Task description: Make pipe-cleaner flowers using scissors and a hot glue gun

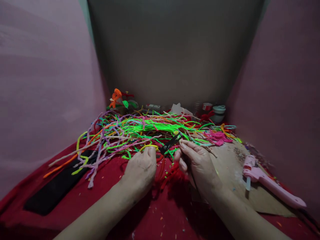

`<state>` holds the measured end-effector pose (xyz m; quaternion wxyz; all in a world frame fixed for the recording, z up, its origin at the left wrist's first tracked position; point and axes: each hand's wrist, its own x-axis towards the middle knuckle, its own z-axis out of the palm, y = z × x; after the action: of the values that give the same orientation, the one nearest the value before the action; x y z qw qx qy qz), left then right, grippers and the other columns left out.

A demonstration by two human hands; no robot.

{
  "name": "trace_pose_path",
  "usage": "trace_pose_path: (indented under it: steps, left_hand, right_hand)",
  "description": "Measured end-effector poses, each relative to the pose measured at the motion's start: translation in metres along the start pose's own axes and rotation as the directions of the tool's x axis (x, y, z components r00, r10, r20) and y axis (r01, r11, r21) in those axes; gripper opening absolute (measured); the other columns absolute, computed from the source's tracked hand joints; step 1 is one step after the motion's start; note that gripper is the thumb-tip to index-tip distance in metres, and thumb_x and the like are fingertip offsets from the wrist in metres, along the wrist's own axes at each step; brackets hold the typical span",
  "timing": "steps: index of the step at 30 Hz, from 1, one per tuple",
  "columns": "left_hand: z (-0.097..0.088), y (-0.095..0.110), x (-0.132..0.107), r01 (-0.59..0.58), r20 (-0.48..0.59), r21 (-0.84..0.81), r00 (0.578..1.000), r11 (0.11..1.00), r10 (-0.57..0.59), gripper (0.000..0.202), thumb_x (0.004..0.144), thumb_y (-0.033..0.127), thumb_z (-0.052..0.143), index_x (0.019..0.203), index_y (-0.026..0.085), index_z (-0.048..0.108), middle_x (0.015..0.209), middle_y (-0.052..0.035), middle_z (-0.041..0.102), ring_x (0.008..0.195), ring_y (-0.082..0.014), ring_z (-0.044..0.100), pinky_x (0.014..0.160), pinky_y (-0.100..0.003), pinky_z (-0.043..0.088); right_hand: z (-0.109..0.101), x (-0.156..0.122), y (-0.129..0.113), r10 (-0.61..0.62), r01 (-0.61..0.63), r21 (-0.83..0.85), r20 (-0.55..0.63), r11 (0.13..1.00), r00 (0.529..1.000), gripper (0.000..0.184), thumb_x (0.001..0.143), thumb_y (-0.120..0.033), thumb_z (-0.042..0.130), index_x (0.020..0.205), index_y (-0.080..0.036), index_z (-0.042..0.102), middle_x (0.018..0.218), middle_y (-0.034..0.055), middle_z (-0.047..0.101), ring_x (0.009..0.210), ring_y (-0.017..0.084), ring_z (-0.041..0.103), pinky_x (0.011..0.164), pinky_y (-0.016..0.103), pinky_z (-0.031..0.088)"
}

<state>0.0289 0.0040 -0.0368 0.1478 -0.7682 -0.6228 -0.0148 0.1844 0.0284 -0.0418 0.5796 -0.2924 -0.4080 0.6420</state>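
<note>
My left hand [141, 166] is closed around small snips [171, 144]. Their black blades point up and right toward my other hand, and a yellow loop that looks like the handle shows above the thumb. With thumb and fingers pinched together, my right hand [193, 158] holds a thin stem-like piece at the blade tips, mostly hidden by the fingers. A small yellow tuft [176, 132] shows just above the blades. Behind both hands lies a heap of fuzzy pipe cleaners [150, 126] in green, pink, purple and orange. Red pipe cleaners [168, 176] lie below, between the hands.
A pink glue gun [272, 186] rests on cardboard [230, 173] at the right. On the left, a long black object [55, 188] lies on the red cloth [100, 206]. An orange pipe-cleaner flower [115, 97] and a lidded container [218, 113] stand at the back.
</note>
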Motion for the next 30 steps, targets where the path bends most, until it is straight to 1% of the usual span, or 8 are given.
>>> trace_pose_path:
  steps: [6,11,15,21,23,26,28,30]
  left_hand:
    - [-0.0019,0.0007,-0.0018,-0.014,0.07,0.042,0.997,0.999,0.011,0.026,0.08,0.002,0.026,0.087,0.013,0.049,0.077,-0.0103,0.057,0.073,-0.0251,0.062,0.062,-0.034,0.048]
    - [-0.0015,0.0014,-0.0008,0.008,0.118,0.055,0.993,0.998,-0.015,0.029,0.083,0.003,0.021,0.089,0.012,0.048,0.075,-0.009,0.055,0.069,-0.0236,0.064,0.059,-0.033,0.05]
    - [-0.0011,0.0009,-0.0001,0.021,0.173,0.083,0.984,0.996,-0.035,0.031,0.084,0.003,0.018,0.091,0.011,0.048,0.077,-0.0101,0.056,0.067,-0.0231,0.065,0.056,-0.032,0.051]
    - [0.0002,-0.0018,-0.0009,0.023,0.168,0.105,0.985,0.994,-0.041,0.029,0.083,0.002,0.02,0.092,0.011,0.046,0.079,-0.0108,0.056,0.066,-0.023,0.066,0.054,-0.031,0.051]
    - [-0.0003,-0.0018,-0.0016,0.02,0.175,0.083,0.984,0.996,-0.034,0.029,0.083,0.002,0.02,0.092,0.012,0.046,0.079,-0.0108,0.057,0.066,-0.0238,0.066,0.053,-0.032,0.051]
    - [0.0003,-0.0016,-0.0028,-0.013,0.185,-0.002,0.983,1.0,0.013,0.027,0.083,0.003,0.021,0.092,0.013,0.045,0.08,-0.0104,0.059,0.067,-0.0237,0.066,0.054,-0.032,0.051]
    - [0.0028,-0.0025,-0.0031,-0.015,0.164,-0.063,0.986,0.998,0.025,0.024,0.083,0.004,0.024,0.092,0.014,0.044,0.08,-0.0099,0.059,0.069,-0.0235,0.066,0.055,-0.031,0.05]
    - [0.006,-0.0045,-0.003,0.018,0.126,-0.108,0.992,0.994,-0.004,0.021,0.082,0.005,0.027,0.092,0.014,0.043,0.077,-0.0087,0.06,0.069,-0.0231,0.066,0.056,-0.03,0.049]
  right_hand:
    - [-0.0006,0.0017,-0.0002,-0.032,0.032,0.013,-0.012,0.999,0.999,0.015,0.072,-0.026,0.061,0.082,-0.015,0.058,0.053,-0.0012,0.062,0.032,0.004,0.036,0.03,0.015,0.022]
    - [0.0007,0.0001,-0.0009,-0.039,0.039,-0.023,-0.013,0.999,0.999,0.016,0.072,-0.026,0.061,0.084,-0.015,0.06,0.051,-0.0021,0.061,0.031,0.004,0.035,0.031,0.015,0.023]
    - [0.0017,-0.0008,-0.0001,-0.035,0.034,-0.042,-0.033,0.999,0.999,0.017,0.071,-0.026,0.062,0.085,-0.015,0.062,0.048,-0.0041,0.058,0.031,0.003,0.034,0.031,0.015,0.024]
    - [-0.0027,0.0,0.0054,-0.052,0.049,-0.085,-0.033,0.995,0.998,0.018,0.074,-0.028,0.063,0.086,-0.015,0.065,0.048,-0.0057,0.054,0.034,0.003,0.032,0.032,0.015,0.022]
    - [-0.0034,0.0001,0.0061,-0.052,0.05,-0.082,-0.022,0.995,0.998,0.019,0.074,-0.029,0.063,0.088,-0.016,0.065,0.049,-0.0061,0.053,0.035,0.002,0.031,0.032,0.014,0.021]
    - [-0.0027,0.0006,0.0056,-0.05,0.05,-0.06,-0.006,0.997,0.999,0.018,0.074,-0.028,0.063,0.088,-0.016,0.064,0.048,-0.0066,0.052,0.033,0.001,0.029,0.031,0.013,0.021]
    - [-0.0018,0.0013,0.0048,-0.021,0.021,-0.022,-0.002,1.0,1.0,0.016,0.074,-0.027,0.063,0.086,-0.016,0.064,0.046,-0.0075,0.05,0.031,0.001,0.026,0.029,0.013,0.02]
    - [-0.0015,0.0024,0.0041,0.025,-0.025,0.023,0.004,0.999,1.0,0.015,0.073,-0.025,0.062,0.086,-0.016,0.063,0.045,-0.0081,0.049,0.029,0.001,0.024,0.026,0.012,0.021]
